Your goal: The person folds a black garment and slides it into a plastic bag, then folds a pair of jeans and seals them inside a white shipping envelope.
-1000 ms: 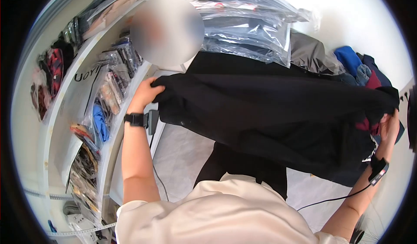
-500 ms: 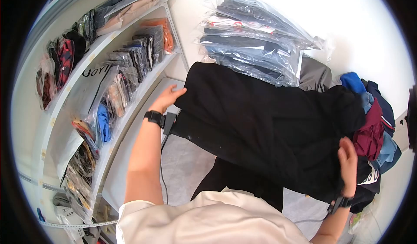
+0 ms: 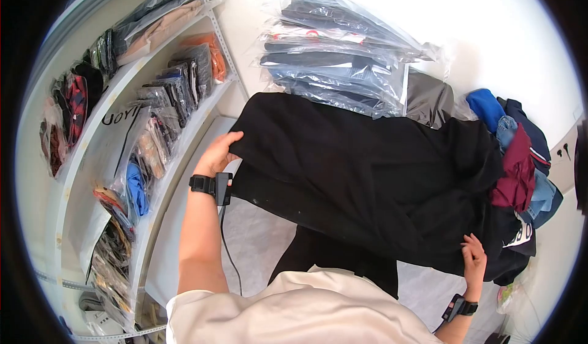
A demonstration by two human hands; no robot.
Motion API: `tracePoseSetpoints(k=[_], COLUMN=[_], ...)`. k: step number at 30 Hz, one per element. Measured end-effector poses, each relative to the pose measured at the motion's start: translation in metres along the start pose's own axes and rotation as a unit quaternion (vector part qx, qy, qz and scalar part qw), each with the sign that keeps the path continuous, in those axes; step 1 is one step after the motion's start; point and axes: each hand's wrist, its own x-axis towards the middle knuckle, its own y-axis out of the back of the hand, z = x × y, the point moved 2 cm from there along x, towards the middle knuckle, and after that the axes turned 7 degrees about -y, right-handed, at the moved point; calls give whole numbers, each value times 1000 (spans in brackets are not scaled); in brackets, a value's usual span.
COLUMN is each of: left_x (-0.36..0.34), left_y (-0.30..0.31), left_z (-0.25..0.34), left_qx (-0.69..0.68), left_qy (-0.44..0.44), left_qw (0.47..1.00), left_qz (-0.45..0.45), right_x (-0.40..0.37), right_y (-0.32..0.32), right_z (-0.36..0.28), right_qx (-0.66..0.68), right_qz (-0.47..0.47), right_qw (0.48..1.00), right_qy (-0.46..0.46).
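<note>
A large black garment (image 3: 361, 178) lies spread out in front of me, wide and partly creased, with two layers at its left end. Its exact kind I cannot make out. My left hand (image 3: 217, 154) grips the left end of the cloth, thumb and fingers closed at the edge. At the near right edge, my right hand (image 3: 474, 259) has its fingers bent onto the black fabric, seemingly pinching it. Both wrists wear black straps with small boxes.
Shelves (image 3: 165, 178) with bagged clothes curve along the left. Behind the garment rises a stack of clear-bagged clothes (image 3: 337, 56), beside a grey folded item (image 3: 429, 99). A loose pile at right includes a maroon garment (image 3: 516, 169) and a blue one (image 3: 485, 108).
My left hand has shifted left and slightly down with the garment's edge. My right hand has moved left and down along the near edge, its fingers now more bent. The view has turned slightly.
</note>
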Motion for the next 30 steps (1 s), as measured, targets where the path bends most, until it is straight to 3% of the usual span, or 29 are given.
tracePoseSetpoints(k=[2, 4, 5, 6, 8, 10, 11, 12, 14, 18, 20, 21, 22, 23, 24, 26, 27, 28, 30], left_x=[-5, -12, -16, -16, -4, -25, -33, -34, -40, -80, -103, -113, -125, -132, -136, -122, -116, -112, -80], left_y=[-8, -23, -26, -26, -15, -40, -50, -52, -52, -71, -77, -79, -82, -85, -87, -83, -81, -93, -99], left_z=[21, 50, 67, 80, 98, 145, 163, 175, 192, 215, 224, 227, 231, 234, 235, 233, 232, 226, 203], left_qx=[-133, -219, -262, -304, -235, -357, -376, -378, -391, -392, -391, -392, -377, -379, -379, -389, -396, -348, -331], left_qy=[-50, -79, -84, -90, -237, -204, -223, -243, -274, -316, -347, -358, -374, -388, -399, -379, -360, -375, -328], left_qw=[990, 972, 961, 947, 940, 902, 893, 890, 867, 857, 837, 825, 824, 801, 774, 790, 805, 856, 883], left_qz=[1, -6, -33, -58, -76, -134, -106, -84, -139, -109, -165, -194, -197, -255, -313, -285, -257, -79, -48], right_x=[8, 19, 30, 41, 63, 95, 108, 117, 129, 134, 124, 119, 104, 73, 55, 74, 106, 142, 194], right_y=[4, 15, 30, 45, 74, 113, 133, 147, 167, 204, 211, 221, 213, 200, 191, 197, 204, 208, 193], right_z=[-16, -5, 20, 22, 17, 28, 36, 34, 31, 29, 11, 26, 8, -39, -70, -72, -55, -35, -2], right_qx=[-31, 72, 44, 68, 128, 290, 438, 488, 615, 635, 652, 531, 531, 237, -88, -33, 112, 254, 513], right_qz=[54, 78, 92, 146, 313, 339, 257, 264, 171, 171, 146, 28, 28, 192, 329, 300, 247, 187, 56], right_qw=[998, 991, 988, 984, 939, 894, 859, 829, 767, 751, 738, 846, 846, 943, 917, 931, 952, 946, 854], right_qy=[21, -82, -113, -75, -59, -42, -57, -76, -60, -69, -96, 46, 45, 136, 209, 203, 140, 73, -70])
